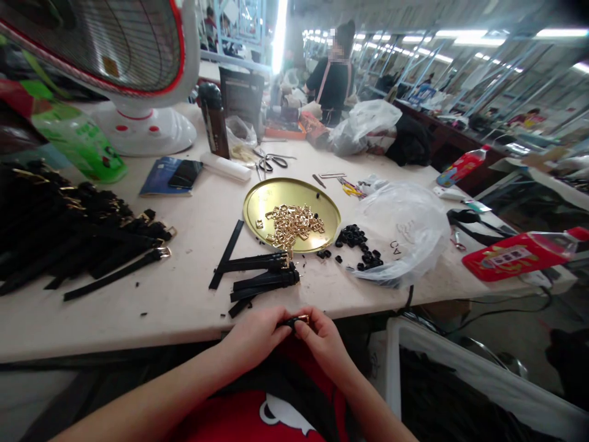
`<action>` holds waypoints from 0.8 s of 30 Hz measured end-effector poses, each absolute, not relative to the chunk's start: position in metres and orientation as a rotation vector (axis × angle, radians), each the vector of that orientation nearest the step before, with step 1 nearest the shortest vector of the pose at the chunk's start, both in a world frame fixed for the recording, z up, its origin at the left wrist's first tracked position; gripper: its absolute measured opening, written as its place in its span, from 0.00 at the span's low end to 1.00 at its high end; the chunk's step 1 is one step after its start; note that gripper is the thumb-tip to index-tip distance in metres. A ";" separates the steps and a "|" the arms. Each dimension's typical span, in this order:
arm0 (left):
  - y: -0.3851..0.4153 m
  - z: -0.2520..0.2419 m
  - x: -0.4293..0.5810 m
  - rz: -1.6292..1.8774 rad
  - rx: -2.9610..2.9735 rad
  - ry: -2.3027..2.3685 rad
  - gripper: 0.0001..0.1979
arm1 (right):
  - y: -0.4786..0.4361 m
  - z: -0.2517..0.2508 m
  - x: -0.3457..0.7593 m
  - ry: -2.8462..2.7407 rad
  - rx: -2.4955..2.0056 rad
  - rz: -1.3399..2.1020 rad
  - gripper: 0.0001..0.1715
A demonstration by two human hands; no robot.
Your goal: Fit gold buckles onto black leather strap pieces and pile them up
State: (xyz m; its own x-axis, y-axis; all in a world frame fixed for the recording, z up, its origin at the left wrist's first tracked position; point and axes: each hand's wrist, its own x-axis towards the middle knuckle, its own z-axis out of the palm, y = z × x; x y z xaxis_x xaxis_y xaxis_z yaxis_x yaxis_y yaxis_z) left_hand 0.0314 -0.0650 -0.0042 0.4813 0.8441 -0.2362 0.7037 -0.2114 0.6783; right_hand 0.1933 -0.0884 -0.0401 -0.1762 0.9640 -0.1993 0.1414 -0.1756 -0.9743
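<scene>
At the table's front edge, my left hand (260,331) pinches a short black strap (289,321). The fingers of my right hand (322,337) close on a gold buckle (302,318) at the strap's end; the rest of the strap is hidden by my hands. Just beyond them lies a small bunch of black straps (262,285) with buckles at their right ends. Behind these, a round gold tray (253,212) holds a heap of loose gold buckles (297,224). Small black loops (363,245) lie beside a clear plastic bag (405,227) at the right.
A large pile of buckled black straps (92,233) covers the left side. A fan (142,129), a green bottle (78,135), a dark bottle (215,123) and scissors (273,161) stand or lie behind. Red bottles (515,255) lie right; a white bin (393,362) stands below. A person (334,83) stands farther back.
</scene>
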 end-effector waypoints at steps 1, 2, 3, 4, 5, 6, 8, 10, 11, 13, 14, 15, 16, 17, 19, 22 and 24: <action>-0.060 -0.005 0.031 0.255 2.045 1.297 0.10 | -0.081 -0.040 0.194 -1.420 -1.380 1.334 0.10; -0.054 -0.005 0.030 0.275 2.131 1.324 0.10 | -0.073 -0.041 0.195 -1.494 -1.423 1.213 0.11; -0.049 -0.006 0.028 0.298 2.224 1.360 0.11 | -0.065 -0.043 0.195 -1.569 -1.476 1.071 0.13; -0.043 -0.007 0.025 0.317 2.317 1.405 0.12 | -0.057 -0.045 0.196 -1.648 -1.531 0.915 0.14; -0.037 -0.010 0.021 0.331 2.399 1.455 0.15 | -0.050 -0.049 0.197 -1.730 -1.581 0.751 0.17; -0.031 -0.013 0.016 0.337 2.461 1.507 0.20 | -0.044 -0.054 0.198 -1.807 -1.620 0.590 0.18; -0.019 -0.021 0.006 0.307 2.514 1.606 0.32 | -0.036 -0.064 0.200 -1.929 -1.655 0.322 0.21; -0.008 -0.028 -0.004 0.225 2.503 1.661 0.43 | -0.032 -0.072 0.200 -1.999 -1.655 0.172 0.21; -0.004 -0.029 -0.008 0.185 2.487 1.663 0.45 | -0.032 -0.075 0.200 -2.019 -1.654 0.132 0.20; 0.001 -0.027 -0.011 0.133 2.471 1.616 0.44 | -0.033 -0.079 0.198 -2.054 -1.641 0.083 0.20; 0.002 -0.024 -0.011 0.115 2.474 1.580 0.41 | -0.033 -0.080 0.197 -2.071 -1.625 0.063 0.20; 0.001 -0.019 -0.010 0.100 2.480 1.543 0.37 | -0.034 -0.080 0.196 -2.083 -1.603 0.040 0.20; -0.001 -0.015 -0.007 0.076 2.490 1.516 0.33 | -0.033 -0.082 0.195 -2.092 -1.577 0.014 0.21; -0.002 -0.011 -0.003 0.036 2.504 1.483 0.28 | -0.032 -0.083 0.194 -2.106 -1.549 -0.011 0.23; -0.002 -0.006 0.005 -0.011 2.504 1.524 0.21 | -0.028 -0.089 0.194 -2.108 -1.507 -0.062 0.25; 0.002 -0.007 0.016 -0.048 2.450 1.675 0.17 | -0.023 -0.098 0.196 -2.116 -1.441 -0.085 0.25; 0.003 -0.009 0.020 -0.020 2.443 1.707 0.15 | -0.022 -0.101 0.198 -2.101 -1.435 -0.041 0.25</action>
State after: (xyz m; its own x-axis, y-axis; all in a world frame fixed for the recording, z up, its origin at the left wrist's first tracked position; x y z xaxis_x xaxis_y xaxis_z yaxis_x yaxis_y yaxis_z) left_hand 0.0196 0.0034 -0.0093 0.3478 0.9319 -0.1027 0.9340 -0.3349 0.1242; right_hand 0.1980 -0.0220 -0.1013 -0.2461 0.8418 0.4804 0.8597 0.4185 -0.2928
